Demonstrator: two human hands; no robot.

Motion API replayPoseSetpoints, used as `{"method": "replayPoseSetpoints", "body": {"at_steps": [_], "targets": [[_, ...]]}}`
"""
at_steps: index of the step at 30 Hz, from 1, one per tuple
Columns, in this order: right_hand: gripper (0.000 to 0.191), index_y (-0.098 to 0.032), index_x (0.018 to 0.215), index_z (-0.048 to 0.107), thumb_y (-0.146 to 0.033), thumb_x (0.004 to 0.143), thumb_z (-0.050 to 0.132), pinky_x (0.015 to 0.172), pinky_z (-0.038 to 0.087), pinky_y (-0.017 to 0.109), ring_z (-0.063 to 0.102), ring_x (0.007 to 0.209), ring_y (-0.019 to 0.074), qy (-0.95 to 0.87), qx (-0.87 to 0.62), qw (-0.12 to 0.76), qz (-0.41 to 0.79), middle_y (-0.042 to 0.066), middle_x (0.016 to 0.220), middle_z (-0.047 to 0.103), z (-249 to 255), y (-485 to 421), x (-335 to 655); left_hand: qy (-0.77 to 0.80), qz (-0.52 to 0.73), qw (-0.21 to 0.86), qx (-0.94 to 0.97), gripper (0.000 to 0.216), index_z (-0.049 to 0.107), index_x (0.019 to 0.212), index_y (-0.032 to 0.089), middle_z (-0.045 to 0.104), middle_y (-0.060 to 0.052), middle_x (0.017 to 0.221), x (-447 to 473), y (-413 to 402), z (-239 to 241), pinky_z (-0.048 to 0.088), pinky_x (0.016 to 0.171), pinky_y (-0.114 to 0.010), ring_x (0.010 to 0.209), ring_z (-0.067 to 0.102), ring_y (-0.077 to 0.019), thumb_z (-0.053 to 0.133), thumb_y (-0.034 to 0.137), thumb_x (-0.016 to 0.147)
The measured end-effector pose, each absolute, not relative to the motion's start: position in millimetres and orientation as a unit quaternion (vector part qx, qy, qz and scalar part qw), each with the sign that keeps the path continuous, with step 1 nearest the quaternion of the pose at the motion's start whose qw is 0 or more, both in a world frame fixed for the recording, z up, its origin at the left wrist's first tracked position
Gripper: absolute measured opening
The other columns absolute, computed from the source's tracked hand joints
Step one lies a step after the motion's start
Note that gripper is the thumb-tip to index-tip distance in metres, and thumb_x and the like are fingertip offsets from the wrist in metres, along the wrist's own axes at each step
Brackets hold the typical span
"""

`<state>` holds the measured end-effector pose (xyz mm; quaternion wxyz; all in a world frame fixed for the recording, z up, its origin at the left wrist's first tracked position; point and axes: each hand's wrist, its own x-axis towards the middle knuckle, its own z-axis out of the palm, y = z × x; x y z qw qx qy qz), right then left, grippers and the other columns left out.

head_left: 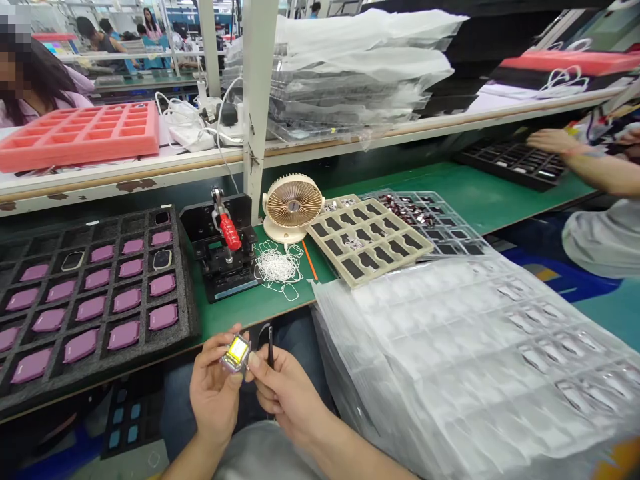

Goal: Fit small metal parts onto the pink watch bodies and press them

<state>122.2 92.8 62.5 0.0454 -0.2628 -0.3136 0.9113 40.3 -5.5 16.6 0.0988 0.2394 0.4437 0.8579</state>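
Two hands meet over my lap, just off the front edge of the worktop [280, 308] and straight toward me from the clamp fixture [225, 248] with its red handle. My left hand [214, 395] is curled around a small rectangular part [235, 352], pinching it by its edges between thumb and fingertips. I judge that hold keeps the glossy face free of the fingers. My right hand [286, 393] is closed on a pair of black tweezers [271, 345], with a fingertip resting against the part's right edge, as if to steady it. The tweezers stand nearly upright, tips up, tucked along the fingers rather than aimed at the part, which reads to me as parked.

The part's face tilts up toward my head, catching a yellow glare. Its long axis seems to lean away from me toward the fixture, a little to the right, though it is too small for me to be sure.

Left of the fixture lies a black foam tray [189, 313] of purple pieces [125, 300], probably kept within easy reach of my left hand. Right of the fixture sit a tangle of white loops [277, 267], a small fan [293, 207] and a beige tray [361, 280]. Bagged clear trays [475, 347] are stacked farther right and nearer me. Far right of the fixture, a co-worker's hand [550, 141] rests on another dark tray.
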Motion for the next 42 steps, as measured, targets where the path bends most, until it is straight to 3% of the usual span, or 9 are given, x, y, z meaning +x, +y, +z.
{"method": "replayPoseSetpoints", "body": {"at_steps": [11,15,20,25,29,33,37,39,42], "targets": [[0.053,-0.019,0.082,0.053,-0.055,0.077,0.092,0.041,0.013,0.019,0.023,0.042,-0.0003,-0.325,-0.268,0.085,0.903,-0.006,0.067,0.061,58.7,89.0,118.9,0.447,0.860,0.110,0.219,0.024,0.072,0.115,0.025,0.069,-0.008,0.124,41.9,-3.9,16.8,0.058,0.107,-0.059,0.134,0.064,-0.0367,0.078,0.020,0.092],[0.055,-0.021,0.082,0.051,-0.062,0.080,0.087,0.041,0.019,0.019,0.027,0.044,0.0021,-0.388,-0.262,0.097,0.878,-0.006,0.068,0.059,49.3,88.4,115.2,0.455,0.858,0.113,0.210,0.025,0.073,0.116,0.025,0.069,-0.008,0.126,45.1,-4.3,15.2,0.057,0.108,-0.058,0.133,0.065,-0.0368,0.080,0.022,0.091],[0.040,-0.019,0.085,0.061,-0.055,0.091,0.079,0.067,0.047,0.024,0.055,0.070,0.0115,-0.589,-0.224,0.218,0.745,-0.001,0.080,0.064,41.2,92.7,115.1,0.439,0.871,0.168,0.142,0.030,0.073,0.120,0.024,0.072,-0.011,0.125,45.9,-4.7,15.2,0.060,0.105,-0.051,0.129,0.068,-0.0368,0.080,0.030,0.092],[0.012,-0.021,0.094,0.062,-0.030,0.102,0.066,0.061,0.041,0.024,0.058,0.067,0.0122,-0.752,-0.137,0.328,0.555,0.000,0.082,0.067,36.2,94.4,121.6,0.427,0.875,0.205,0.098,0.035,0.076,0.121,0.023,0.076,-0.014,0.122,52.4,-6.3,19.8,0.064,0.097,-0.049,0.119,0.073,-0.0375,0.082,0.036,0.089],[0.006,-0.022,0.098,0.058,-0.023,0.102,0.061,0.062,0.042,0.024,0.061,0.069,0.0139,-0.788,-0.108,0.371,0.480,0.001,0.082,0.067,32.6,87.3,122.6,0.415,0.876,0.232,0.076,0.038,0.077,0.124,0.024,0.077,-0.015,0.122,57.9,-6.8,21.8,0.065,0.096,-0.048,0.118,0.074,-0.0375,0.081,0.038,0.089],[0.013,-0.021,0.094,0.060,-0.028,0.105,0.059,0.057,0.039,0.024,0.057,0.062,0.0124,-0.795,-0.173,0.305,0.494,0.001,0.079,0.065,47.5,83.0,135.8,0.389,0.862,0.325,0.015,0.046,0.077,0.127,0.025,0.079,-0.016,0.124,53.8,-4.5,29.4,0.065,0.094,-0.047,0.114,0.076,-0.0369,0.086,0.040,0.084],[0.023,-0.021,0.087,0.065,-0.036,0.104,0.060,0.056,0.034,0.026,0.054,0.058,0.0125,-0.837,-0.208,0.161,0.480,0.000,0.071,0.064,82.8,105.2,178.7,0.410,0.797,0.439,-0.062,0.048,0.077,0.127,0.026,0.077,-0.016,0.131,45.7,-6.3,39.2,0.067,0.088,-0.036,0.111,0.078,-0.0334,0.086,0.044,0.083],[0.029,-0.022,0.082,0.068,-0.037,0.105,0.059,0.058,0.035,0.026,0.058,0.060,0.0136,-0.857,-0.278,0.111,0.420,0.000,0.069,0.066,97.6,137.7,209.8,0.444,0.752,0.481,-0.078,0.043,0.076,0.127,0.027,0.073,-0.013,0.139,40.3,-6.7,35.5,0.066,0.090,-0.032,0.119,0.075,-0.0321,0.082,0.043,0.087],[0.035,-0.023,0.076,0.072,-0.039,0.103,0.059,0.065,0.041,0.027,0.066,0.069,0.0174,-0.820,-0.522,0.086,0.218,0.002,0.073,0.073,112.2,218.7,272.8,0.487,0.688,0.535,-0.054,0.048,0.077,0.125,0.029,0.073,-0.009,0.140,35.1,-5.4,21.9,0.066,0.091,-0.032,0.129,0.069,-0.0357,0.087,0.045,0.081]]}}
